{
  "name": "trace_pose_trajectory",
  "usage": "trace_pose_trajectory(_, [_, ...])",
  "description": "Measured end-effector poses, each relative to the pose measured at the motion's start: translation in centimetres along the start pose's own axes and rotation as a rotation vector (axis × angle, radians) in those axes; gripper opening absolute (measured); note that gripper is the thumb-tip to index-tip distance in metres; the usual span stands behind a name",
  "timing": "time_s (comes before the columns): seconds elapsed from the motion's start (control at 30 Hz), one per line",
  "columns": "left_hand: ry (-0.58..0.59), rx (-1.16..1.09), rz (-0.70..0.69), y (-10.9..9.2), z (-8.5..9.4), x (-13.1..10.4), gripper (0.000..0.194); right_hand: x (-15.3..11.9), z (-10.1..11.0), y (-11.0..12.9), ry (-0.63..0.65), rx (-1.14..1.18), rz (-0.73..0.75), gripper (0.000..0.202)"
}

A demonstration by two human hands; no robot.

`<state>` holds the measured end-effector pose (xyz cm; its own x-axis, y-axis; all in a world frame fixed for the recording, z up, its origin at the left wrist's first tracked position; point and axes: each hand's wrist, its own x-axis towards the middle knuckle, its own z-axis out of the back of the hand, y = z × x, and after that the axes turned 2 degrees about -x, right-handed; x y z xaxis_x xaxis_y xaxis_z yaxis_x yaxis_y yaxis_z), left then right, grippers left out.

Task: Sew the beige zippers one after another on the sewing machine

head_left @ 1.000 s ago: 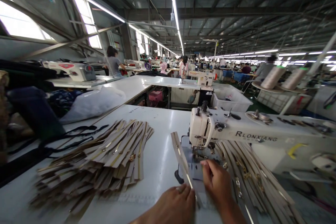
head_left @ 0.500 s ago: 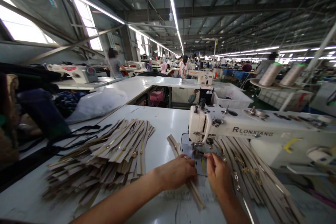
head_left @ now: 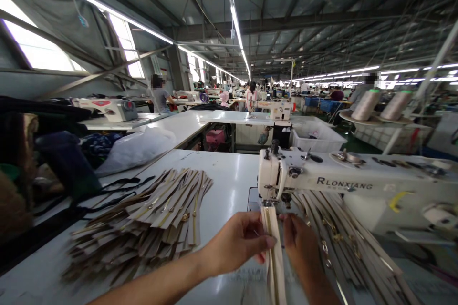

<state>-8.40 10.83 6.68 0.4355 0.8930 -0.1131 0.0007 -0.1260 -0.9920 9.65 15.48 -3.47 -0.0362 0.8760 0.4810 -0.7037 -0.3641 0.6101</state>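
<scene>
On a white counter [head_left: 223, 190], the left hand [head_left: 238, 243] pinches a zipper [head_left: 275, 271] whose far end meets the sewing machine [head_left: 322, 174]; the right hand [head_left: 302, 245] is just beside it. A zipper pile [head_left: 143, 233] lies left, loose zippers [head_left: 343, 243] right.

The glossy white table [head_left: 225, 190] bears a printed scale [head_left: 246, 275] near its front. On its left lies a fanned heap of zips [head_left: 157, 224] beside black straps [head_left: 130, 181]; on its right stands a sewing machine [head_left: 343, 178], more zips [head_left: 345, 252] extending from beneath its arm.
</scene>
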Motion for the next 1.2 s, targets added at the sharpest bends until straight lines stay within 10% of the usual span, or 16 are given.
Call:
trace_pose_trajectory(0.2, [-0.255,-0.050,0.211,8.3,1.9,4.9,0.052,-0.3,-0.5,0.2,0.102,-0.037,0.014,0.043])
trace_pose_trajectory(0.43, [-0.211,0.347,0.308,7.4,2.2,6.7,0.032,-0.7,-2.1,0.6,0.205,-0.022,0.003,0.020])
trace_pose_trajectory(0.6, [-0.234,1.147,-0.108,5.6,3.1,6.5,0.013,-0.7,-2.5,0.4,0.222,-0.098,-0.037,0.019])
trace_pose_trajectory(0.73, [-0.085,1.201,-0.459,7.4,3.9,6.3,0.016,-0.8,-2.4,0.5,0.216,-0.170,-0.050,0.020])
trace_pose_trajectory(1.2, [-0.079,1.156,-0.531,8.7,4.3,6.0,0.020,-0.7,-1.9,1.0,0.250,-0.033,-0.193,0.025])
